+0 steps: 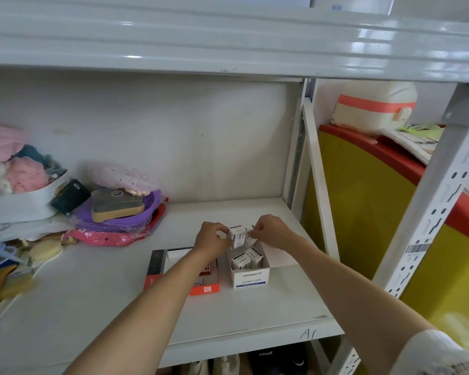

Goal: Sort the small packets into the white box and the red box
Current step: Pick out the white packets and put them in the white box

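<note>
A white box (251,277) marked "paper clips" stands on the shelf with two small white packets (248,259) in its near end. To its left lies a flat red box (157,269), partly hidden under my left forearm. Above the far end of the white box, both hands hold a small stack of white packets (237,235). My left hand (211,237) grips the stack's left side. My right hand (271,230) pinches its right side with the fingertips.
The grey shelf board (98,293) carries a purple and pink pile (119,215) and a white basket of soft items (19,185) at the left. A shelf upright (320,190) stands right of the boxes. A yellow and red bin (363,201) sits beyond it.
</note>
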